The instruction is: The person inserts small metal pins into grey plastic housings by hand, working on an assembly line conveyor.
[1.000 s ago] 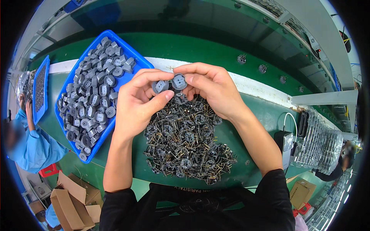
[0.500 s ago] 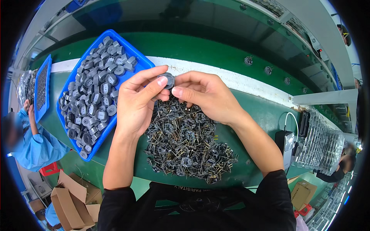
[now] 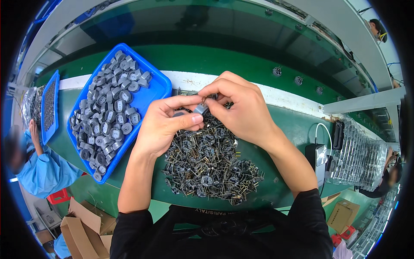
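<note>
Between the thumb and fingers of my left hand [image 3: 166, 121] is a grey plastic housing [image 3: 201, 108], round-ended and tilted on its side. My right hand [image 3: 243, 108] meets it from the right, pinching a small dark part [image 3: 212, 96] against the housing's upper end. Fingers cover most of that part, and a thin brownish bit shows at its edge. Just below both hands lies a heap of small black parts with brass-coloured pins [image 3: 207, 162]. Left of my left hand, a blue tray [image 3: 156, 88] holds many similar grey housings [image 3: 101, 116].
A narrower blue tray [image 3: 51, 108] stands at far left, beside a person in a blue smock [image 3: 49, 172]. At right are a small box with a white cable [image 3: 316, 157] and stacked clear plastic trays [image 3: 358, 157]. Several small parts [image 3: 298, 80] sit on the green strip beyond the white ledge [image 3: 293, 108].
The grey housing has turned from face-up to on its side and shifted right and lower. My right hand has come up to its upper end with a small part pinched.
</note>
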`<action>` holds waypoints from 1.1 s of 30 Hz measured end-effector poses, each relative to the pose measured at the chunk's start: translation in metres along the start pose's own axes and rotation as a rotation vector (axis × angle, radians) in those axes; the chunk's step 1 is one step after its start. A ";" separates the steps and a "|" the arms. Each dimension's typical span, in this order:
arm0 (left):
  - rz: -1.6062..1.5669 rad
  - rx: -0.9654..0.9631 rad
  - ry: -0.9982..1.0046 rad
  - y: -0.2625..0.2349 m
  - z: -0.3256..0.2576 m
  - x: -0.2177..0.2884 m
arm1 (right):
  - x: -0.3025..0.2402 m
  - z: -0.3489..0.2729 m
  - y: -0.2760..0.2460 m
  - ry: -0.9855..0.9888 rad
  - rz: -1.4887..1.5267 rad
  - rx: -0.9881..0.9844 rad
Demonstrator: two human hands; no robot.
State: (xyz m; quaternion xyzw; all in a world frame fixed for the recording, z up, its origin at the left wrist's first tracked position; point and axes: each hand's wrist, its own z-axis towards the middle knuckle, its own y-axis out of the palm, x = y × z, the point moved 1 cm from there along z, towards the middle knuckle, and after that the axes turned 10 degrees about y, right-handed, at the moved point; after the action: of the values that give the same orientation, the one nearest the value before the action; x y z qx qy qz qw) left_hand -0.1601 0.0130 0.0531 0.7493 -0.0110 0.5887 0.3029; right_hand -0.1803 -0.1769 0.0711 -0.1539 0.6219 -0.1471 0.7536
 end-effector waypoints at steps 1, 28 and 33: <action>0.061 -0.020 -0.004 -0.001 -0.001 0.000 | -0.001 -0.001 -0.002 -0.054 -0.085 0.006; 0.325 -0.006 0.441 0.008 -0.009 0.009 | -0.023 -0.009 -0.008 -0.264 -0.135 0.092; 0.387 0.050 0.502 0.009 -0.008 0.005 | -0.015 -0.007 -0.002 -0.090 0.059 0.051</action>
State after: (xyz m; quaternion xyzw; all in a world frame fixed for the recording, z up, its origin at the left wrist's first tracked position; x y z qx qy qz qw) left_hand -0.1686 0.0110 0.0623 0.5720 -0.0640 0.8020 0.1599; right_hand -0.1897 -0.1732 0.0845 -0.1227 0.5876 -0.1334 0.7886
